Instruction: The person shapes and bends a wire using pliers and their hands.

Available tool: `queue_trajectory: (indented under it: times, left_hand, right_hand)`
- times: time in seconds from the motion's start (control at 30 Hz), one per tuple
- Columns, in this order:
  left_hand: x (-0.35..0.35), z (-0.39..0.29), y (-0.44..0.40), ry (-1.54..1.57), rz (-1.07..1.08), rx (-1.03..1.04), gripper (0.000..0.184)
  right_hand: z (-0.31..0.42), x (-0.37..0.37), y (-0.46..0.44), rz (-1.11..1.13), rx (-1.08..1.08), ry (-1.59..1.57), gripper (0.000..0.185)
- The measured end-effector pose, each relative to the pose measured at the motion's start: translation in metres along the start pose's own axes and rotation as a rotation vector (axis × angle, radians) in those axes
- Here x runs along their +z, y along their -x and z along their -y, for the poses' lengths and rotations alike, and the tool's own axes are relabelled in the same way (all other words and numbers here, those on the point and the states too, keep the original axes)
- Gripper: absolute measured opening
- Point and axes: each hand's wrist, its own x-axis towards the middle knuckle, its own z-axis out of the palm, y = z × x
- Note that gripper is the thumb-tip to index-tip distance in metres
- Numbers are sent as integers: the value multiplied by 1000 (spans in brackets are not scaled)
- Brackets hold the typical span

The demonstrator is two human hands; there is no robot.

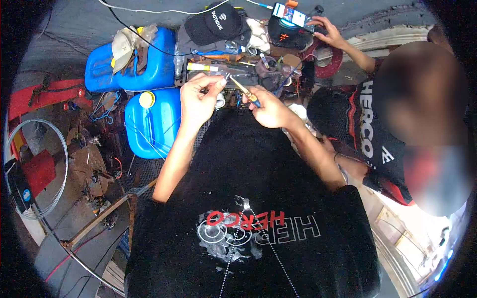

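My left hand is raised above the bench with thumb and forefinger pinched together. Whatever small piece is between those fingertips is too small to make out. My right hand grips a slim, tapered tool, gold-coloured along the shaft and dark blue towards the rear. Its thin tip points up and left, close to the left fingertips; whether they touch, I cannot tell. Below the hands, a small white ring-shaped piece lies near my left wrist.
Blue jerrycans stand to the left, a beige cap on one. Behind the hands are a black cap and a cluttered tool tray. At right, another person's hand touches a phone. A wire coil hangs far left.
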Motion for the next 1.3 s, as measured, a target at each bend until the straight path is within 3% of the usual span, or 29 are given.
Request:
queue_trajectory:
  times: [0.13, 0.33, 0.53, 0.6, 0.73, 1.1, 1.3]
  left_hand:
    - [-3, -14, 2, -21, 7, 16, 12]
    - [-5, -30, 3, -37, 24, 12, 12]
    - [-9, -41, 3, -106, 51, 52, 12]
    - [-10, -46, 2, -139, 60, 55, 11]
    - [-13, -57, 0, -165, 74, -3, 10]
    - [-6, -63, -1, -119, -19, 62, 10]
    - [-6, -62, 1, -173, 4, -37, 12]
  right_hand:
    - [18, -11, 1, 64, 2, -6, 28]
    - [30, -11, 0, -38, -20, -39, 32]
    - [44, -10, 1, -89, -17, 19, 19]
    - [49, -7, -1, -123, 126, 45, 15]
    - [49, -5, -9, -137, 191, 76, 20]
    - [53, 2, -15, -299, 92, 142, 19]
    - [46, -4, -17, -253, 105, 250, 26]
